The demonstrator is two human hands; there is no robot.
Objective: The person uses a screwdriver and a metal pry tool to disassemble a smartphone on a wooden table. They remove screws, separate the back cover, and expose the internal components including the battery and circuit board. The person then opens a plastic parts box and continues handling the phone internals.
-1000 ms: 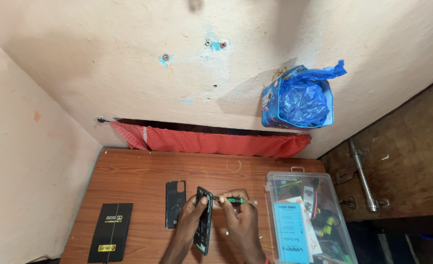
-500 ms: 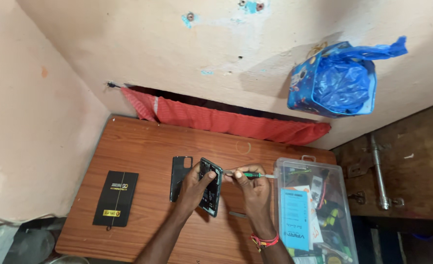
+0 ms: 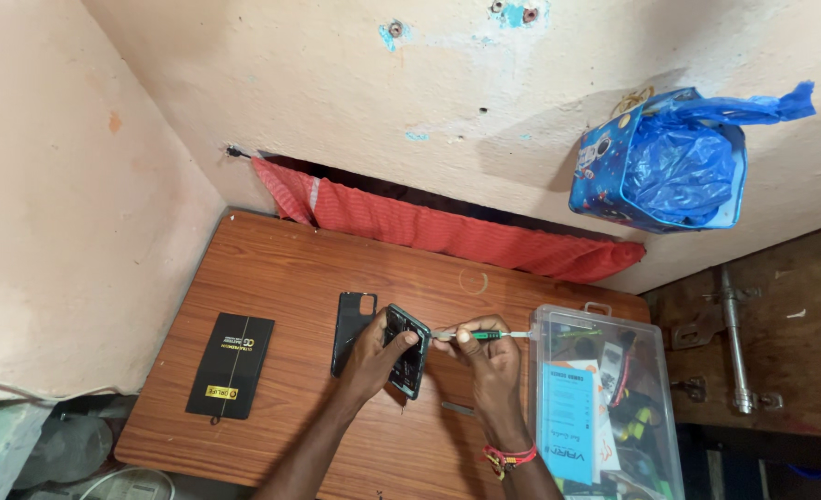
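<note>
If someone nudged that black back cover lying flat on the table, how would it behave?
The thin black back cover would probably slide rather than tip or roll, lying flat on the smooth wooden table. It looks light, perhaps slightly flexible.

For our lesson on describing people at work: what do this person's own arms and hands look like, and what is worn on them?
Both forearms are bare, with no sleeves in view and no gloves. The left hand shows no ring, watch or band. The right hand has a stack of thin bracelets at the wrist, red with touches of orange or yellow. No tattoos or other markings can be made out.
</note>
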